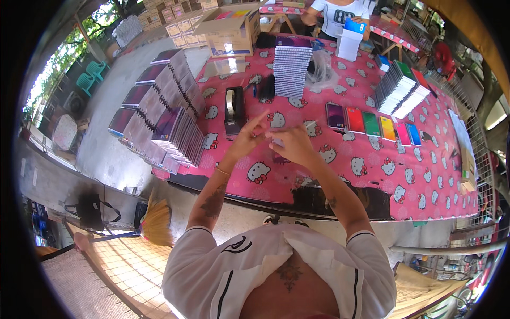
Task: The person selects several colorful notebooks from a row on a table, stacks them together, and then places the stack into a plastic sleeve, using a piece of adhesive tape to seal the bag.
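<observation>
My left hand is raised over the near part of the table, its fingers stretched out and angled toward my right hand. My right hand is beside it with the fingers bent in. The fingertips of the two hands meet or nearly meet, and a faint clear glint shows there, too small to name. Just beyond my left hand stands a black tape dispenser with a roll of tape. Farther back, a tall stack of spiral notebooks rises from the pink patterned tablecloth.
Stacked purple spiral notebooks line the left edge. Small notebooks in several colours lie in a row at right, before taller notebook stacks. Behind are an open carton, crumpled clear plastic and a person holding a blue item.
</observation>
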The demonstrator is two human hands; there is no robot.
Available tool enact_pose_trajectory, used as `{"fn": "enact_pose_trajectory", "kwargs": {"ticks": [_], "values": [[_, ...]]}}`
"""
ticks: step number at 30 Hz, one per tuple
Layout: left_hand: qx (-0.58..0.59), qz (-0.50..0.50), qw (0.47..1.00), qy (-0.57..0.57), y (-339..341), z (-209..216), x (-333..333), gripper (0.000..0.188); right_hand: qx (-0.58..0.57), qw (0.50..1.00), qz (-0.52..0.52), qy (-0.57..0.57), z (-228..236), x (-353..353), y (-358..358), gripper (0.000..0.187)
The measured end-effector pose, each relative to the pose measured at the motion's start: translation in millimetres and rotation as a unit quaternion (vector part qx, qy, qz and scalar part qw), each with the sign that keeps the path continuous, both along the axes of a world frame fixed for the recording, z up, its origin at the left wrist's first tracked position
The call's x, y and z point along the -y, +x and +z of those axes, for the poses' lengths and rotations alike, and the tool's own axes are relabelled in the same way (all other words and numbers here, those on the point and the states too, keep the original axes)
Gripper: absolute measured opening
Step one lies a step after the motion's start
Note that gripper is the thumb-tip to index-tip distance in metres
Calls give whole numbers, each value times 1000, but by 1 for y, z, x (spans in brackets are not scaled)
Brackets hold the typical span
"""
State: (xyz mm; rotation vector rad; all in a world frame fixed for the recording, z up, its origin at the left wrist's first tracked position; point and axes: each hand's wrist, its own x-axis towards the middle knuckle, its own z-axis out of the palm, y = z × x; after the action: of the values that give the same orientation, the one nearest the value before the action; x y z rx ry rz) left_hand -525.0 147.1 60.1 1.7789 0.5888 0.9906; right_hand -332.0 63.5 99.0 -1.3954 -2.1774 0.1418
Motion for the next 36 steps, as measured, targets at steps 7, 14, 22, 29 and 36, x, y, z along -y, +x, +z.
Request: {"fn": "enact_pose_trajectory", "kwargs": {"ticks": [7,14,22,29,36], "values": [[-143,-45,983,108,-14,34,-19,12,-177,972,-129,82,5,16,61,53],[-210,27,930,299,43,6,-16,16,-33,993,111,39,-65,7,62,66],[-35,90,995,-24,77,-17,4,64,-394,913,98,-33,-101,-2,64,42],[-98,-74,969,-214,35,-41,-20,63,-409,862,95,-284,-84,-53,78,42],[-303,81,844,436,24,-2,41,35,-111,983,130,62,-67,-8,73,35]]}}
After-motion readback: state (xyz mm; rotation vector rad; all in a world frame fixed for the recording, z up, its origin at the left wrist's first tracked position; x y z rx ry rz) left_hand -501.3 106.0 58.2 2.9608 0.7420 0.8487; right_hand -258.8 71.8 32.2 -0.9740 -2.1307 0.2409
